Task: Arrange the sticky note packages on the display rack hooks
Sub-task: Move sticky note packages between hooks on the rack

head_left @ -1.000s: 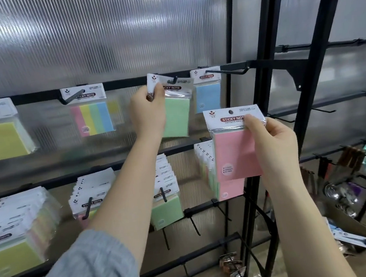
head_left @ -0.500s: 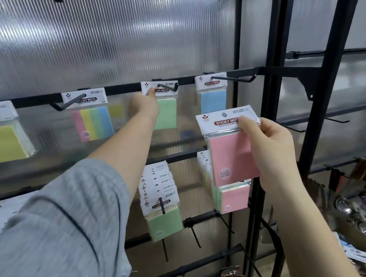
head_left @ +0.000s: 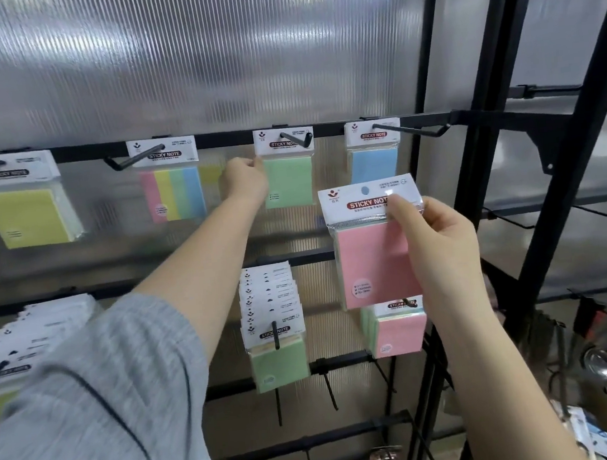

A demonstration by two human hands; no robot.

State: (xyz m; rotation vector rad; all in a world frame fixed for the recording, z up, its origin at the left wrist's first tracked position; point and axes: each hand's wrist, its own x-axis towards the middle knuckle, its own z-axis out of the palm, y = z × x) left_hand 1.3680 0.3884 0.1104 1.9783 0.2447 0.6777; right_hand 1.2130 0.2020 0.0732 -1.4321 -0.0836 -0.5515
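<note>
A green sticky note package (head_left: 288, 182) hangs straight on a top-rail hook (head_left: 296, 138) of the black display rack (head_left: 474, 159). My left hand (head_left: 246, 181) reaches up beside it and pinches its left edge just under the white header. My right hand (head_left: 442, 241) holds a pink sticky note package (head_left: 372, 260) upright by its right side, thumb on the header, in front of the rack and below the blue package (head_left: 373, 164). Its hang hole is off any hook.
The top rail also carries a yellow package (head_left: 27, 217) and a multicolour one (head_left: 173, 195). Lower hooks hold stacks of green (head_left: 276, 345), pink (head_left: 395, 332) and other packages (head_left: 25, 341). The right-hand bay has bare hooks (head_left: 592, 212) and clutter low down.
My left hand slid the green package back along its hook to the rail, where it now hangs flat. The pink package in my right hand barely shifted.
</note>
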